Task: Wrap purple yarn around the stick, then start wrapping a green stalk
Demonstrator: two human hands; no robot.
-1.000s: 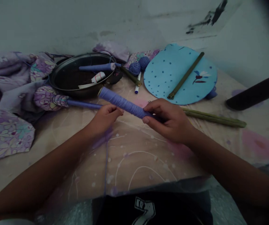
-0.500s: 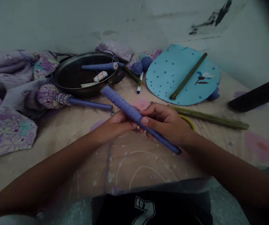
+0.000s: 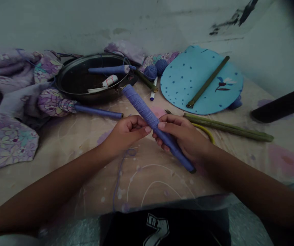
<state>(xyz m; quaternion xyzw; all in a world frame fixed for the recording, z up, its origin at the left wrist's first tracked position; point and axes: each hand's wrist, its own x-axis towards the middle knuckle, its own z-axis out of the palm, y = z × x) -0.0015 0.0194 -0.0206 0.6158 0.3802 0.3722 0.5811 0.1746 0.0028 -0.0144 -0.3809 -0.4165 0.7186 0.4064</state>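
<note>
My right hand (image 3: 180, 131) is wrapped around a stick wound with blue-purple yarn (image 3: 143, 108), its thumb lying along the windings. The stick slants from upper left to lower right above the table, with a bare end showing at the bottom. Left of it, my left hand (image 3: 128, 133) is closed in a pinch close to the windings, on what looks like the loose yarn (image 3: 118, 181). This strand curls below the left hand and trails down to the table's front edge. The pinched fingertips partly hide it.
Behind lie a black pan (image 3: 59, 80) holding a yarn-wrapped stick, yarn balls (image 3: 150, 72), a marker (image 3: 153, 89) and a blue round mat (image 3: 177, 83) with a green stick. Green stalks (image 3: 228, 129) and scissors with a yellow handle (image 3: 205, 131) are at right, floral cloth (image 3: 11, 136) at left.
The left hand has drawn back from behind the stick to its left side. The stick has turned steeper, and a small loop of yarn now shows under the left hand.
</note>
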